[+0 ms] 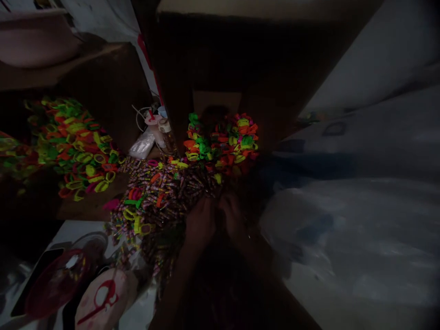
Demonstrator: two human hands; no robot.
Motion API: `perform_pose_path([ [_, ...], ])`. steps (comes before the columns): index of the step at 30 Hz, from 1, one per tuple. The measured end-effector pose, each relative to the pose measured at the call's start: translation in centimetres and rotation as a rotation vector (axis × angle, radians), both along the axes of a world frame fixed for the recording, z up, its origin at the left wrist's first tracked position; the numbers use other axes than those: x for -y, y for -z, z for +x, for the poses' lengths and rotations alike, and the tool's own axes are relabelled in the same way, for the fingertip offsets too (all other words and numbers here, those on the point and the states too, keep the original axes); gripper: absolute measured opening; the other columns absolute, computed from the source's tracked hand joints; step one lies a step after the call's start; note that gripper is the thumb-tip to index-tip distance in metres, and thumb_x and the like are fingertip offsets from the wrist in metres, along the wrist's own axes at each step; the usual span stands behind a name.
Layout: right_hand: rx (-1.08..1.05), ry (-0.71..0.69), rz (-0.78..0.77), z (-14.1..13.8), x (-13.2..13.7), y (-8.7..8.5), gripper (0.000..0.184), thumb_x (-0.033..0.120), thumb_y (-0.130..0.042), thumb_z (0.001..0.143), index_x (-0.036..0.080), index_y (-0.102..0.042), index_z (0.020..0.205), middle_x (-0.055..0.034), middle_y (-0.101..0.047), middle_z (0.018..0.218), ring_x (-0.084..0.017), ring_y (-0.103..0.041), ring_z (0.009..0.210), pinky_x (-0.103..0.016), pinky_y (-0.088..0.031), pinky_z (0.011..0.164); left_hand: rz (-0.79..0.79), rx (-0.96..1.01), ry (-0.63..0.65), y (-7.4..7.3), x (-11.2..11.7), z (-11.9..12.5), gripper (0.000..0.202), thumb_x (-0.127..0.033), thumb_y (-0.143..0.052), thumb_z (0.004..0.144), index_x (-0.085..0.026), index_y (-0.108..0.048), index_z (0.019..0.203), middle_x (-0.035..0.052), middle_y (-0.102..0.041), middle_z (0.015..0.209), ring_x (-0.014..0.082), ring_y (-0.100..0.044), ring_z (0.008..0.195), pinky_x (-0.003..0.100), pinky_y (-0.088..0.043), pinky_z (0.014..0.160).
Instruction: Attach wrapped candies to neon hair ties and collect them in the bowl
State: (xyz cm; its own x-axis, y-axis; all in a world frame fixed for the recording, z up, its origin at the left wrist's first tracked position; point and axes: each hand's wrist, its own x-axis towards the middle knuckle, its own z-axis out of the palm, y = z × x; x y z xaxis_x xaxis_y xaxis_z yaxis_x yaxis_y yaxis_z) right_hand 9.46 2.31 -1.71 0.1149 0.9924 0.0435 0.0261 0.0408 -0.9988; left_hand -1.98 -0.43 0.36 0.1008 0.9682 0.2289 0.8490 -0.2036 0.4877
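heap of striped sticks [161,197] sits at my left hand [201,224] and right hand [232,213]; too dark to tell what the fingers [202,206] hold.

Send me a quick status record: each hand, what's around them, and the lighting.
Left hand: at the edge of the striped sticks, grip unclear
Right hand: beside the left hand, grip unclear
Beyond hands: neon rings
Farther left: more neon rings, plastic bag
Lighting: dim, hands dark
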Motion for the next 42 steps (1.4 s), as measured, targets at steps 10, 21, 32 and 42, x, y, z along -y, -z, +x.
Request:
perform_pose_path([
  [10, 0.018, -0.025, 0.045, 0.3, -1.3, 0.0, 0.018, 0.04, -0.048, 0.09, 0.025, -0.057, 0.089, -0.0031, -0.058, 0.096, -0.02, -0.054, 0.095, -0.034, -0.041, 0.091, 0.021, 0.091, 0.002, 0.3, -1.4, 0.0, 0.025, -0.016, -0.036, 0.096, -0.021, -0.053, 0.114, 0.0091, -0.063, 0.105, 0.0202, -0.062, 0.098, 0.03, -0.05, 0.083],
  [21, -0.016, 0.003, 0.029, 0.5, -1.0, 0.4, 0.028, 0.044, -0.047, 0.091, 0.025, -0.06, 0.106, -0.0073, -0.062, 0.118, -0.023, -0.052, 0.118, -0.041, -0.033, 0.11, 0.023, 0.05, 0.041, -0.2, -1.2, 0.6, 0.019, -0.018, -0.035, 0.097, -0.021, -0.053, 0.095, 0.0072, -0.062, 0.09, 0.0195, -0.061, 0.085, 0.029, -0.047, 0.074],
  [32, -0.047, 0.008, -0.05, 0.8, -1.1, 0.9, 0.038, 0.051, -0.051, 0.088, 0.026, -0.063, 0.115, -0.0055, -0.063, 0.127, -0.022, -0.052, 0.123, -0.04, -0.033, 0.113, -0.021, 0.044, 0.103, -0.6, -1.0, 0.7, 0.024, -0.029, -0.049, 0.093, -0.021, -0.049, 0.115, 0.0088, -0.066, 0.101, 0.0224, -0.065, 0.092, 0.032, -0.051, 0.079],
  [42, -0.125, -0.059, -0.115, 0.5, -1.0, 0.3, 0.042, 0.055, -0.055, 0.085, 0.025, -0.067, 0.112, -0.0051, -0.067, 0.123, -0.023, -0.053, 0.126, -0.041, -0.035, 0.112, 0.019, -0.097, 0.057, 0.1, -1.3, 0.1, 0.017, -0.031, -0.051, 0.093, -0.022, -0.055, 0.107, 0.0074, -0.067, 0.099, 0.02, -0.064, 0.089, 0.028, -0.05, 0.076],
])
